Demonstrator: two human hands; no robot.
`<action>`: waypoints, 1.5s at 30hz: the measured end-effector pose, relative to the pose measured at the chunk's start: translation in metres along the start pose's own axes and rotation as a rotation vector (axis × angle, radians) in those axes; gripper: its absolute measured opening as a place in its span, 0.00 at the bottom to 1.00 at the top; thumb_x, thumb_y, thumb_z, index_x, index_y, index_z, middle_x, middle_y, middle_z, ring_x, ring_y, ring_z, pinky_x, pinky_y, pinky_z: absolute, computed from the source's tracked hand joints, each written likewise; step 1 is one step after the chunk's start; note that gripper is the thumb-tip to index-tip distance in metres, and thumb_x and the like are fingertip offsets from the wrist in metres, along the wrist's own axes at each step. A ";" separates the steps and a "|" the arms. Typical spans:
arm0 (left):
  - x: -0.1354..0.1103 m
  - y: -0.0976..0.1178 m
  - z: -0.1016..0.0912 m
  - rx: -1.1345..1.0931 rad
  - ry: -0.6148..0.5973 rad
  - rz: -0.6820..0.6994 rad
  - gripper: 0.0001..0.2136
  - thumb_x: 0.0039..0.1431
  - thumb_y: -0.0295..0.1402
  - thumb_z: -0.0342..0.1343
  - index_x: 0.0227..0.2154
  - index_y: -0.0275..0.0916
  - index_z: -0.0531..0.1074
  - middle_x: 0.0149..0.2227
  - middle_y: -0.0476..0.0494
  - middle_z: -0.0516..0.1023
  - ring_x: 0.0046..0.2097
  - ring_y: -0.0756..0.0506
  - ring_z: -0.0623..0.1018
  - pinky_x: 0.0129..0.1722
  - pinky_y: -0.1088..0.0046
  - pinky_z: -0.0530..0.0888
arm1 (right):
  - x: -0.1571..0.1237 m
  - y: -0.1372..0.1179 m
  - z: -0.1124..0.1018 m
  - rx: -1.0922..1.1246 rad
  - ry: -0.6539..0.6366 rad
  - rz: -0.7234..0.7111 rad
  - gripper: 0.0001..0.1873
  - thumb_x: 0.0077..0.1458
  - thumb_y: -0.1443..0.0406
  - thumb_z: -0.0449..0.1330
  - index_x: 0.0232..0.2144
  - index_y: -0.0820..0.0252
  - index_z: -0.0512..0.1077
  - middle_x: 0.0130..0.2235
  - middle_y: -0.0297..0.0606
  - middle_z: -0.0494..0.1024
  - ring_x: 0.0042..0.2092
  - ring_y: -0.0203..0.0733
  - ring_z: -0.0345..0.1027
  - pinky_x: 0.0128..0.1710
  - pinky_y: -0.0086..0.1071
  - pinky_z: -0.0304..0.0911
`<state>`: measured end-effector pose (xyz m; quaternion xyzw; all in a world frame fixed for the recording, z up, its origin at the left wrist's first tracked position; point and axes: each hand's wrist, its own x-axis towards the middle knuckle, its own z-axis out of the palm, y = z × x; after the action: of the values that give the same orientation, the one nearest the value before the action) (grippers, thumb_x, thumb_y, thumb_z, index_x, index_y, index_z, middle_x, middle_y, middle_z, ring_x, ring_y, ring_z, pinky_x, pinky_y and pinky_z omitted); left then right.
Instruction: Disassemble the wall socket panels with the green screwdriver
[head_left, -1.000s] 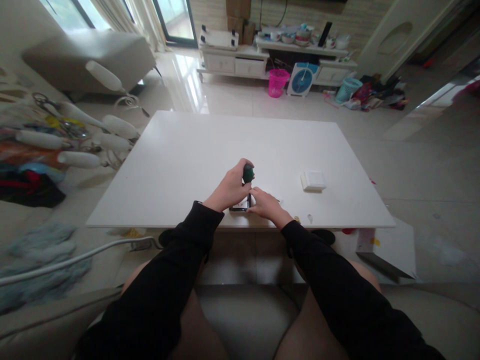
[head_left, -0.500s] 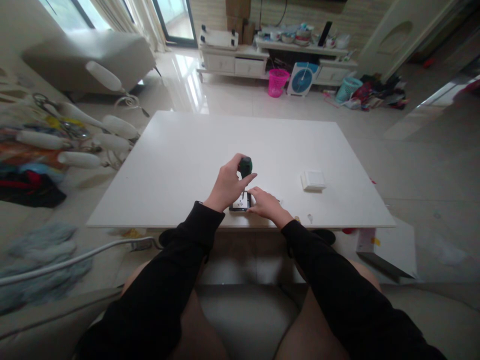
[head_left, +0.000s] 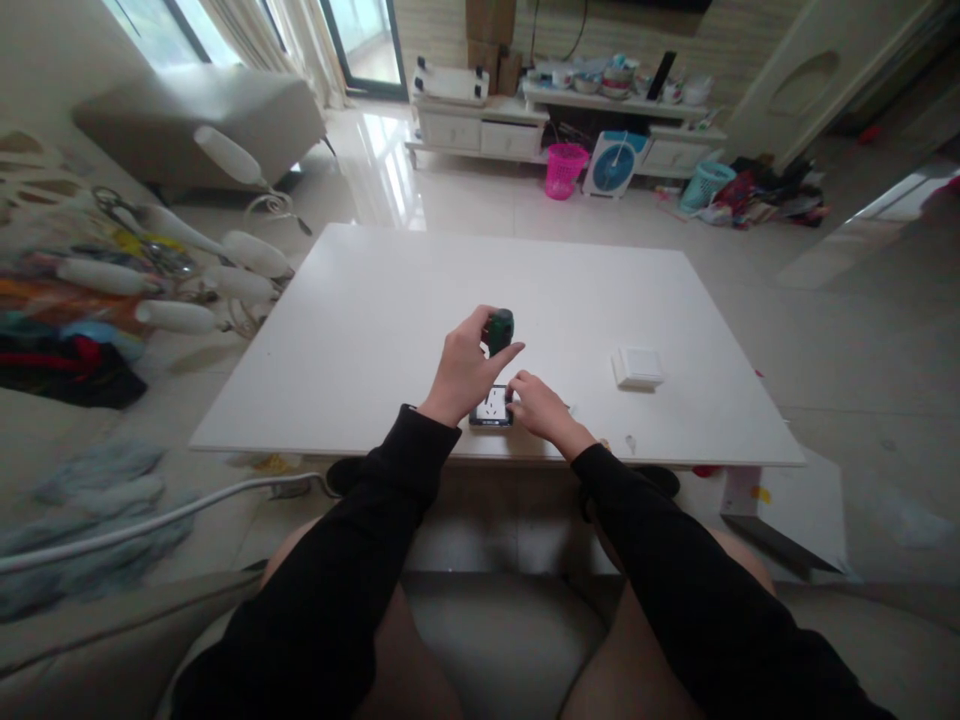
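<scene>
In my left hand [head_left: 469, 372] a screwdriver [head_left: 501, 328] with a dark green handle is held upright, its shaft partly hidden by the fingers. Below it, a white wall socket [head_left: 491, 406] with a black frame lies near the table's front edge. The fingers of my right hand [head_left: 541, 408] are bent at the socket's right edge, thumb and fingertips against its side. A small pale piece [head_left: 631, 443] lies on the tabletop to the right of that hand. Farther right sits a white square box-like piece [head_left: 637, 369].
The white table [head_left: 420, 290] spreads out in front of me. To its left stands a lamp with several white shades [head_left: 251, 255]. Beyond it are a pink basket [head_left: 565, 170], a blue fan [head_left: 613, 163] and a low white cabinet [head_left: 480, 135]. An open white panel [head_left: 795, 515] is at the right.
The view has shifted slightly, so everything sits a little farther right. The fingers of my right hand have curled in at the socket's edge. My left hand keeps its hold on the screwdriver.
</scene>
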<state>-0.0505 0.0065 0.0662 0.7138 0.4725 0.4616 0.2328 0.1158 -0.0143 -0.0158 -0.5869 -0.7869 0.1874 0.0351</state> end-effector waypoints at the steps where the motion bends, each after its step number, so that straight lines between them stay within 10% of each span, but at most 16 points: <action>1: 0.000 0.000 -0.001 0.001 0.002 -0.002 0.14 0.57 0.30 0.68 0.42 0.40 0.71 0.34 0.49 0.78 0.34 0.49 0.75 0.34 0.72 0.73 | 0.000 0.000 0.001 0.000 0.000 -0.001 0.04 0.63 0.69 0.61 0.41 0.60 0.75 0.50 0.43 0.74 0.51 0.46 0.70 0.47 0.35 0.65; 45: 0.000 0.002 -0.006 -0.015 0.001 -0.008 0.14 0.56 0.32 0.68 0.42 0.41 0.71 0.35 0.48 0.79 0.35 0.48 0.76 0.34 0.71 0.74 | -0.001 -0.007 0.010 -0.195 -0.051 0.019 0.13 0.66 0.73 0.50 0.50 0.66 0.69 0.56 0.55 0.68 0.54 0.54 0.64 0.47 0.41 0.70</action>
<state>-0.0549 0.0053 0.0704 0.7099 0.4721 0.4646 0.2396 0.1073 -0.0197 -0.0221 -0.5898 -0.7966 0.1251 -0.0440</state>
